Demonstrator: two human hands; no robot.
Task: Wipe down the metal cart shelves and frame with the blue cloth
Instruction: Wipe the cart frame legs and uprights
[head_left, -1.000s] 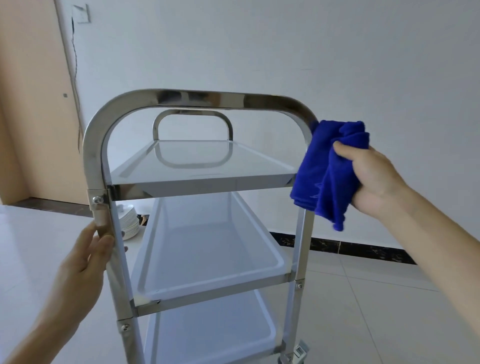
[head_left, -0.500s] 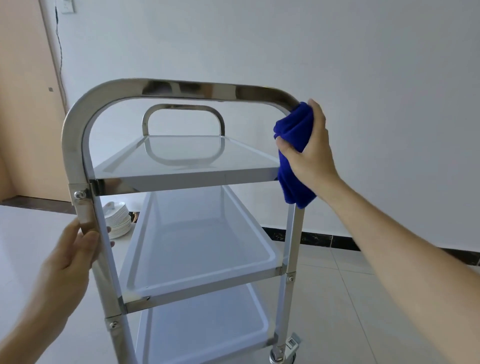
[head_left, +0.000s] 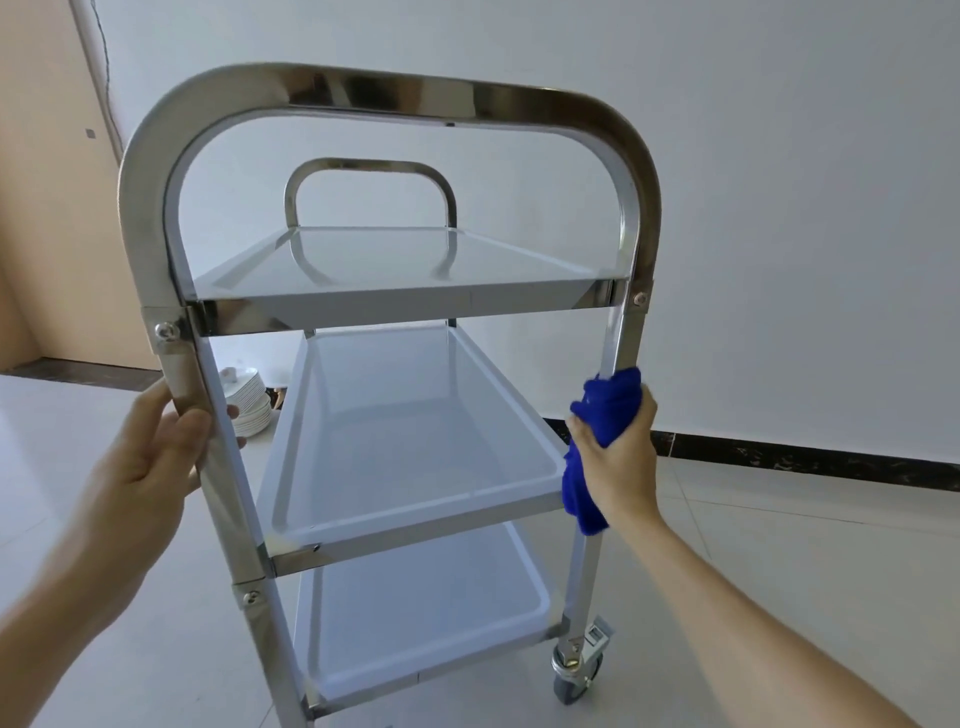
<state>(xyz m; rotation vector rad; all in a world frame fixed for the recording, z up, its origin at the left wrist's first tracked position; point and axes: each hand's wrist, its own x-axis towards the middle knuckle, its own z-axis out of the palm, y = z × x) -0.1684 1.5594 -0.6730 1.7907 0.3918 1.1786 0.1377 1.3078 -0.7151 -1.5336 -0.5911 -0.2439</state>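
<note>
Fingers (head_left: 641, 415) of my right hand (head_left: 618, 462) squeeze the blue cloth (head_left: 605, 402) around the cart's 3 o'clock post (head_left: 621, 338), left hand (head_left: 150, 457) gripping the 9 o'clock post (head_left: 182, 374); I'd guess shelves (head_left: 415, 270) remain.

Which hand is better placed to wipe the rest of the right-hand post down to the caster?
Right. The right hand already grips the blue cloth around that post, above the caster. The left hand holds the opposite post, without a cloth.
</note>
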